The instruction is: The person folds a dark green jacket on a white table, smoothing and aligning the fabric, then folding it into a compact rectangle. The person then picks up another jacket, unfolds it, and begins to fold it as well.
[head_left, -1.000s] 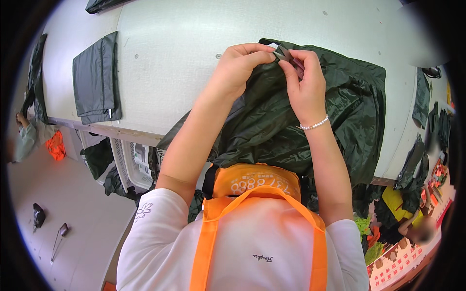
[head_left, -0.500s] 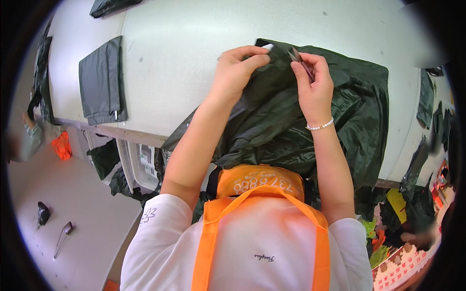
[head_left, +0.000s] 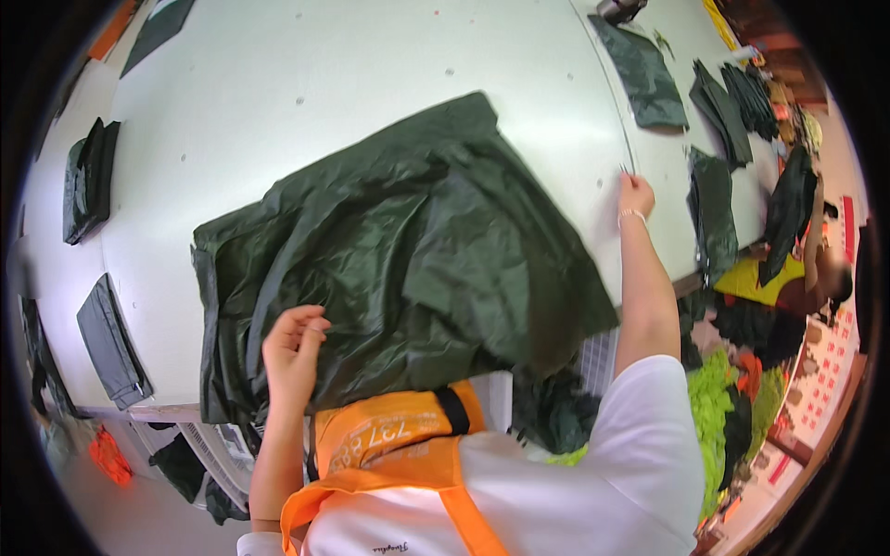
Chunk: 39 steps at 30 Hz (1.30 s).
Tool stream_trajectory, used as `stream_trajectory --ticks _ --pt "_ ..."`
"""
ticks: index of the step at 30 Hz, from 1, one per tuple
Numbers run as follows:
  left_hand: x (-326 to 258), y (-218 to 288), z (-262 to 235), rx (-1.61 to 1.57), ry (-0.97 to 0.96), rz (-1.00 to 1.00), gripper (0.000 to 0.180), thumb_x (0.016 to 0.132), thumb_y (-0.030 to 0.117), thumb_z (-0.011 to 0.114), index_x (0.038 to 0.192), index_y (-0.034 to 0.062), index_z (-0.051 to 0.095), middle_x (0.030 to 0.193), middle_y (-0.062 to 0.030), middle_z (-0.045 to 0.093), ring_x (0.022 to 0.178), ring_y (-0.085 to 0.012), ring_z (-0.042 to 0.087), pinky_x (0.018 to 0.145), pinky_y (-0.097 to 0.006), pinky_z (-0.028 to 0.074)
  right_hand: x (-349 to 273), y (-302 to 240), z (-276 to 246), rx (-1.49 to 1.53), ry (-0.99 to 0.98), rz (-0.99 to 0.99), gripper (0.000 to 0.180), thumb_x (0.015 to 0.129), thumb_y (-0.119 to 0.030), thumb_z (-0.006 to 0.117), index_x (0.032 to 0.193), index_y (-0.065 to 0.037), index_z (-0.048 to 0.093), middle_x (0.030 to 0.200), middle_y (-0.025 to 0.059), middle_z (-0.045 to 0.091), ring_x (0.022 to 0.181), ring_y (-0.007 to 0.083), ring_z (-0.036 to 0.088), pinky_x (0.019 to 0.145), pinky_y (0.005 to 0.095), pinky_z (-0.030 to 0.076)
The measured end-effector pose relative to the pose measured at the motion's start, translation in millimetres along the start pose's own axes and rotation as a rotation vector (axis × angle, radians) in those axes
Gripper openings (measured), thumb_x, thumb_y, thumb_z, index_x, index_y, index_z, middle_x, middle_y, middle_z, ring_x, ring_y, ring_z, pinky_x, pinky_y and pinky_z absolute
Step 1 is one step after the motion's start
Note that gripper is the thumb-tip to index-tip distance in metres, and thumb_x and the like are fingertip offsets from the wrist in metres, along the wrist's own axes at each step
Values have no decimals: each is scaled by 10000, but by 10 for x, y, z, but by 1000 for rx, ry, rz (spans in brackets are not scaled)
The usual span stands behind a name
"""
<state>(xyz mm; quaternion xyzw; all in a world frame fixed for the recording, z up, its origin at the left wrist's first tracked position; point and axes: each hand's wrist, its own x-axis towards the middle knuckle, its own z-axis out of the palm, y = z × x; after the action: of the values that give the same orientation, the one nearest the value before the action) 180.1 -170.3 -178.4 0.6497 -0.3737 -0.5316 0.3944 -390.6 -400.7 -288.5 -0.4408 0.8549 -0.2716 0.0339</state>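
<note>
The step in hand looks like spreading out the crumpled, glossy dark-green fabric garment [head_left: 399, 259], which lies across the near part of the pale, smooth-topped table [head_left: 371, 56]. The left hand [head_left: 293, 350] curls over it; whether it pinches cloth I cannot tell. The right hand [head_left: 637, 195], well apart, grips a small dark pointed tool [head_left: 626, 170]; the next move probably calls for keeping those tips clear. Bright lime-green fabric [head_left: 700, 426] heaps beyond the table, at right

Left hand [head_left: 293, 350], fingers curled, sits near the tabletop's [head_left: 547, 83] front edge, thumb perhaps touching them; right arm stretches beyond that edge, right hand [head_left: 637, 195] closed.
</note>
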Motion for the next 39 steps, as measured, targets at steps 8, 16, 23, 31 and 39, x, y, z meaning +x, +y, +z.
stream_trajectory --ticks 8,16,23,31,39 --pt "736 -48 1942 -75 72 16 513 839 220 678 1231 -42 476 1077 -152 593 937 -165 585 804 -255 464 -435 -289 -305 365 -628 -308 261 873 -238 621 1009 -19 584 1074 140 594 872 212 589 769 321 481" --pt "1257 -28 2640 51 28 -200 369 886 257 595 1040 -78 568 896 -120 636 823 -161 573 725 -277 450 -2246 -977 -536 787 -1037 -399 496 921 -99 499 1375 31 347 1197 183 514 1083 303 509 991 338 358" --pt "-573 837 2111 48 67 350 154 950 119 463 841 19 420 742 5 352 731 -82 335 660 -219 350 -2223 -551 -879 994 -1099 -102 311 938 -223 506 1147 -8 587 1152 113 600 1021 188 570 875 322 458" --pt "-2960 860 1309 -284 -439 357 195 987 178 391 861 30 406 741 -16 417 703 -95 373 649 -234 363 -3550 -1292 -1277 929 -1119 -1003 272 883 -148 531 1138 -73 590 1388 107 423 1307 267 326 1075 360 239" --pt "-3828 737 1053 -949 -1052 216 419 817 294 677 986 4 426 961 -47 493 897 -110 447 788 -252 375 -4480 -596 -1814 1344 -1556 -480 161 859 -22 534 1007 -87 539 1302 152 484 1318 215 273 1074 346 198"
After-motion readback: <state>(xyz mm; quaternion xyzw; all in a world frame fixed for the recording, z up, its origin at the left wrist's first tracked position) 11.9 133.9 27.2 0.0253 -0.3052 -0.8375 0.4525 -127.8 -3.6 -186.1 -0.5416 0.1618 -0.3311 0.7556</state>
